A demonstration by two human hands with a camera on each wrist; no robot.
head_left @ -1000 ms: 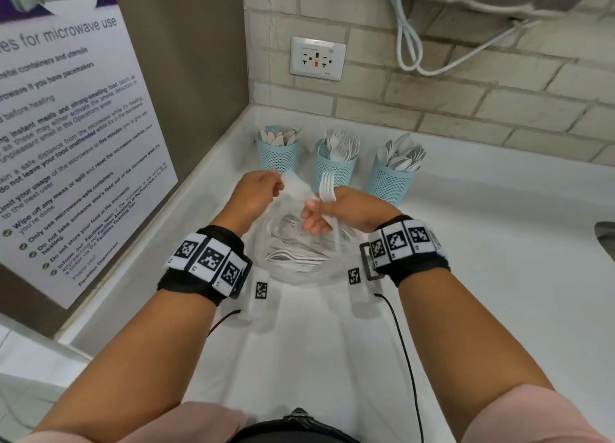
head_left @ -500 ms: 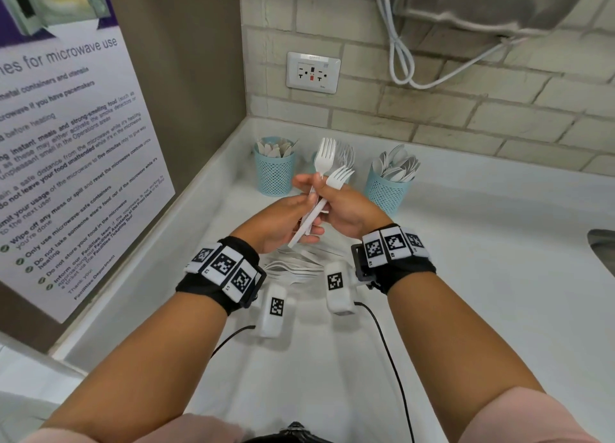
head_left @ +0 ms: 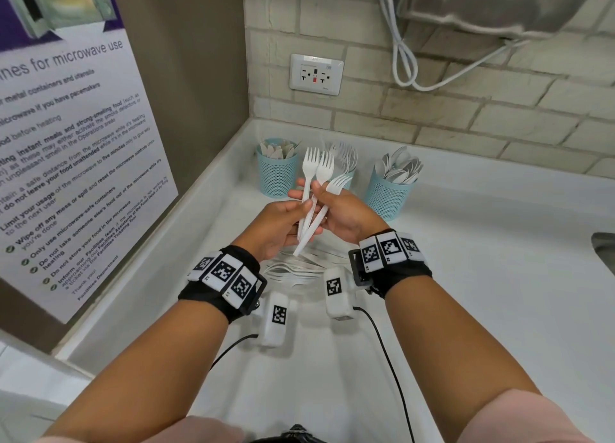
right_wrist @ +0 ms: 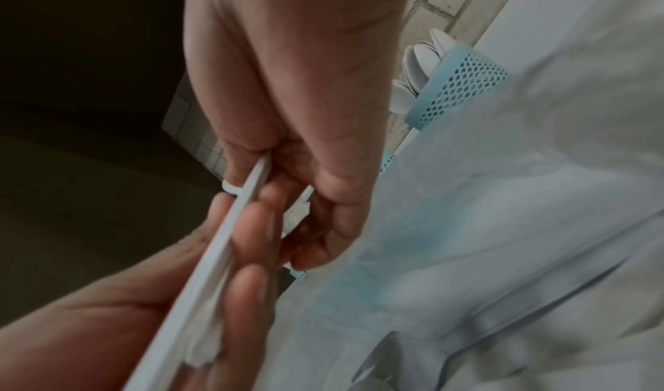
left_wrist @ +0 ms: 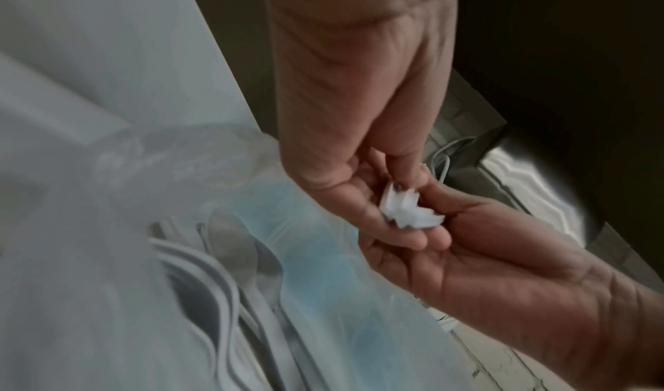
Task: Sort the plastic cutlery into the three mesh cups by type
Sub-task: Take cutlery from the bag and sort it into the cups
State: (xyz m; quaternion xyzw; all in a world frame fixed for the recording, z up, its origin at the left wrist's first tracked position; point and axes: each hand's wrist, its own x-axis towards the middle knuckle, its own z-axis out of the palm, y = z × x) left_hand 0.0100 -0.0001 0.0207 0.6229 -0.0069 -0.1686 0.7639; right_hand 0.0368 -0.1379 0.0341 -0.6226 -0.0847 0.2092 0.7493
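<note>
Three white plastic forks (head_left: 324, 170) stand fanned, tines up, above the counter. My left hand (head_left: 299, 206) grips their handles from the left. My right hand (head_left: 321, 193) pinches them from the right, against the left hand's fingers. The handle ends (left_wrist: 409, 212) show between both palms; one fork handle (right_wrist: 223, 241) runs across the left hand's fingers. Behind stand three blue mesh cups: the left cup (head_left: 276, 173) with knives, the middle cup (head_left: 347, 176) with forks, half hidden, and the right cup (head_left: 389, 193) with spoons. A clear bag of loose cutlery (head_left: 293, 271) lies under my hands.
The white counter (head_left: 482, 276) ends at a brick wall behind, which has an outlet (head_left: 316, 74) and hanging white cables (head_left: 404, 60). A poster panel (head_left: 66, 150) closes the left side. A metal sink edge (head_left: 604, 246) shows at far right.
Both hands rose out of the bag with forks. Over the last half second, a third fork head has come into view and the bundle is fanned.
</note>
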